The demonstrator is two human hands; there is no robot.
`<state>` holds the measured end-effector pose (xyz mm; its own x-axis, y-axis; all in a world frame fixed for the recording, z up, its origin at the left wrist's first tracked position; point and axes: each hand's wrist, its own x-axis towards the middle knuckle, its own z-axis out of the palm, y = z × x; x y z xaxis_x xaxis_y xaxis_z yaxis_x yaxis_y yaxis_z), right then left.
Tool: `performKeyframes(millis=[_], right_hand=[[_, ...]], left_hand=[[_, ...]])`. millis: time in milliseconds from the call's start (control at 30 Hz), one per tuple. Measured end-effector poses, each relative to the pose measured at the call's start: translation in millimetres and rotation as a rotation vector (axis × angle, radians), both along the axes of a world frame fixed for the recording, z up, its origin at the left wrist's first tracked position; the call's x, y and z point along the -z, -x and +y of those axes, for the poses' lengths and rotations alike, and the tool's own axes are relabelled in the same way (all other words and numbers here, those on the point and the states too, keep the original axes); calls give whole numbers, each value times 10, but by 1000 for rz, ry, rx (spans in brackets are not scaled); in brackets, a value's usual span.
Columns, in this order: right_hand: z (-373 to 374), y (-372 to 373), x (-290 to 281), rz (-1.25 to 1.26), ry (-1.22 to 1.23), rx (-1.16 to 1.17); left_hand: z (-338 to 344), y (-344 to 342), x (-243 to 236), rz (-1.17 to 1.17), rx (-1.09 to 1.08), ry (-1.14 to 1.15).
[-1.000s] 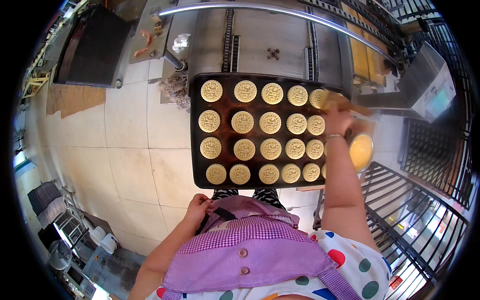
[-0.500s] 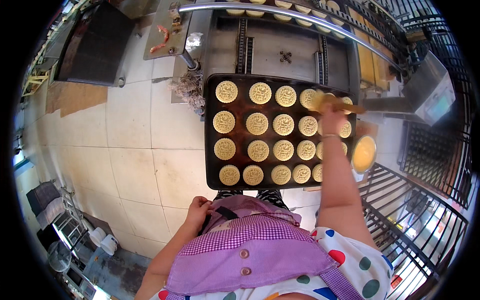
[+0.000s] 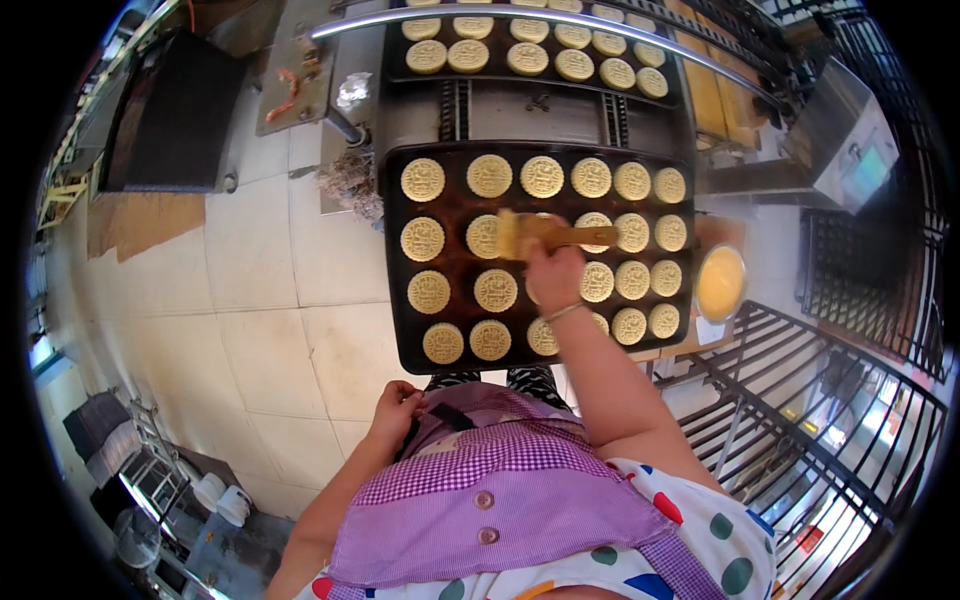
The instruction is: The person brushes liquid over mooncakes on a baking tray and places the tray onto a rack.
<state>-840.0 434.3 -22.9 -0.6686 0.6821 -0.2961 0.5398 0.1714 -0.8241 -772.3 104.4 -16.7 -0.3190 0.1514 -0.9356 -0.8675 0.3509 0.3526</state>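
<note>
In my right hand [image 3: 556, 270] is a wide flat pastry brush [image 3: 580, 236] with a wooden handle. Its pale bristles lie over a round, pattern-stamped mooncake [image 3: 483, 237] in the second row from the far side. My hand and the brush cover parts of the neighbouring mooncakes. Rows of these pale yellow mooncakes sit on a dark baking tray [image 3: 455, 262]. By the left edge of my purple checked apron [image 3: 470, 510], my left hand [image 3: 400, 402] is closed with its fingers curled; whether anything is between them is hidden.
A bowl of yellow liquid [image 3: 720, 283] stands right of the tray. Beyond it, a second tray of mooncakes [image 3: 528, 58] lies on a machine with chain tracks [image 3: 455, 110] under a metal bar [image 3: 540, 15]. A control box [image 3: 860, 140] and black metal railings [image 3: 790, 400] are at right.
My right hand and the brush have moved left from the tray's far right corner to its second row. The view has shifted, showing more of the far tray. My left hand stays by the apron.
</note>
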Motion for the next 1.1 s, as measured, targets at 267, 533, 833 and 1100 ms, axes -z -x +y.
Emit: performKeyframes(millis=[267, 533, 833, 1100], right_hand=[[1739, -839, 27, 65, -371, 255], [1036, -573, -15, -26, -203, -14], [2547, -1119, -230, -222, -458, 258], [2331, -1265, -193, -35, -271, 75]], left_hand=[[32, -124, -42, -16, -58, 18], [509, -151, -95, 12, 13, -2], [867, -451, -140, -27, 66, 73], [1514, -637, -164, 3, 171, 46]])
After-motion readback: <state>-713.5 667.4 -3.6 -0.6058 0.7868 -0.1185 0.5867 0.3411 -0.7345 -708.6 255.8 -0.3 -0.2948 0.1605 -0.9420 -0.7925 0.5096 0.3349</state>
